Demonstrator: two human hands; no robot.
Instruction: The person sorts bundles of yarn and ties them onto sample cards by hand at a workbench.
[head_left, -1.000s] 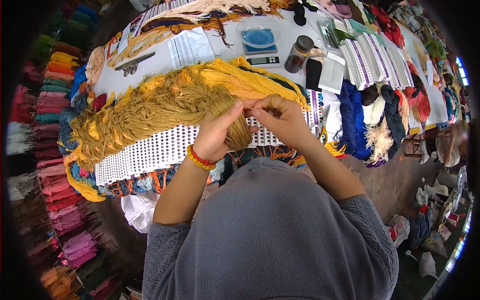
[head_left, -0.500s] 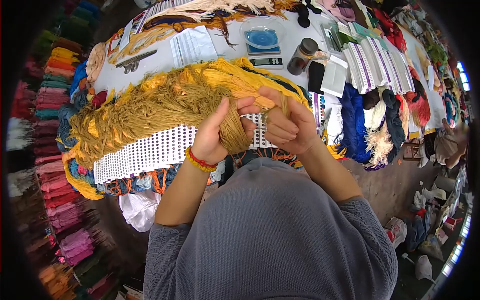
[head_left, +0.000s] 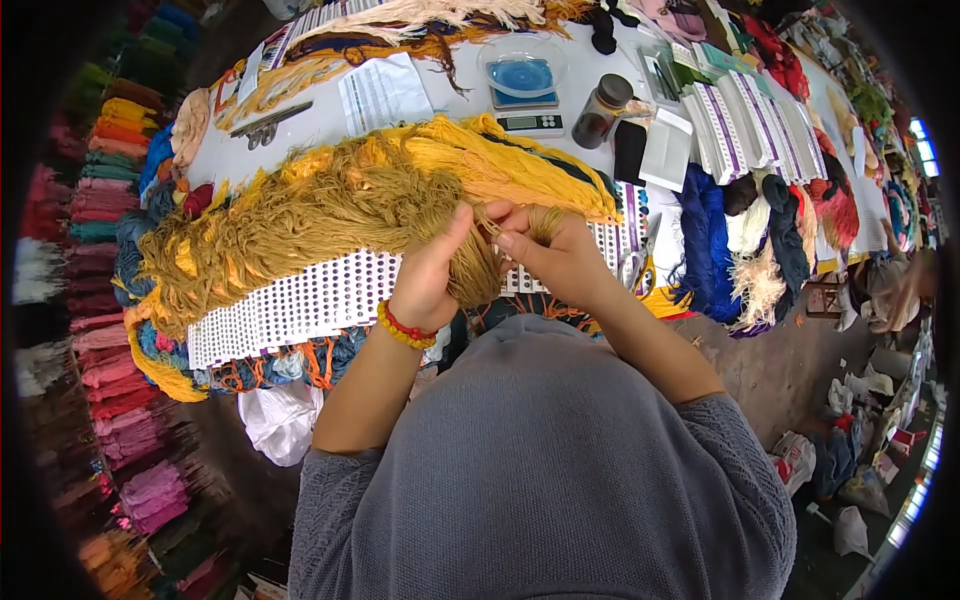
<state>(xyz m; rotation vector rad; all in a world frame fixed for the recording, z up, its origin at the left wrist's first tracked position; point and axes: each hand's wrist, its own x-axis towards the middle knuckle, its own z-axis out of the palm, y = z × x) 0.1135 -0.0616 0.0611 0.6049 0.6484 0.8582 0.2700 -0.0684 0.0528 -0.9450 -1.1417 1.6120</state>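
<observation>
My left hand (head_left: 428,268), with a red and yellow beaded bracelet at its wrist, is closed around a thick bundle of olive-gold thread (head_left: 474,272). Beside it, my right hand (head_left: 562,256) pinches a few strands where the two hands meet, and a small loop of the same thread (head_left: 544,222) wraps its fingers. The olive skein (head_left: 290,215) stretches away to the left across the table, over yellow thread (head_left: 500,160). Beneath my hands lie white cards with rows of dark holes (head_left: 300,300). The exact fingertip contact is partly hidden.
A digital scale (head_left: 530,122) with a clear dish stands behind my hands, near a dark-lidded jar (head_left: 603,110). Scissors (head_left: 645,268) lie right of my right hand. Stacked white cards (head_left: 735,130) and blue thread (head_left: 708,235) are farther right. Coloured skeins (head_left: 110,350) line the left.
My right hand has moved left and turned, bringing its fingers against the bundle at my left hand. The left hand has stayed nearly in place, still holding the thread.
</observation>
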